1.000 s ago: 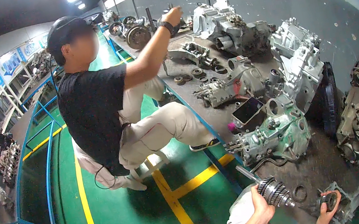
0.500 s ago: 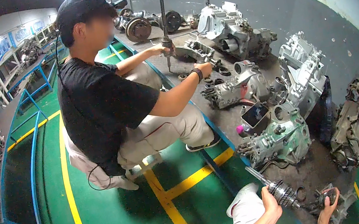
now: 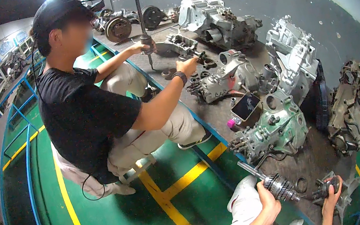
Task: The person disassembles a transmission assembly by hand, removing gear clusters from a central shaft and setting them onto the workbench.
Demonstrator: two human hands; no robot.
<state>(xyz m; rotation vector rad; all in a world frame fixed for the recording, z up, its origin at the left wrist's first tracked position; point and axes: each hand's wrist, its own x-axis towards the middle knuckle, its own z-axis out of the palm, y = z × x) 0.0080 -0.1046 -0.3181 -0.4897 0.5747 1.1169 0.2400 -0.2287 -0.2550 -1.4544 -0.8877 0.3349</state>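
Observation:
My left hand (image 3: 269, 202) is closed around a steel gear shaft (image 3: 277, 186), its long bare end pointing up and to the left. Toothed gears sit on the shaft's thicker part, beside my fingers. At the lower right, my right hand (image 3: 333, 197) grips a dark round metal part (image 3: 330, 185), whose exact kind I cannot make out. Between the two hands a dark metal ring (image 3: 301, 184) lies on the bench. A pale metal casting (image 3: 345, 204) is partly hidden behind my right hand and wrist.
Just beyond my hands stands a green-stained gearbox housing (image 3: 283, 125). Near it lie a phone (image 3: 246, 108) and a pink-capped bottle (image 3: 232, 123). A dirty housing (image 3: 356, 108) is at the right. A co-worker (image 3: 88, 109) sits at left, holding an upright shaft (image 3: 146, 41).
The view has turned slightly, so the co-worker and the bench parts appear further left and higher. Both my hands keep their grips, with little movement against the bench.

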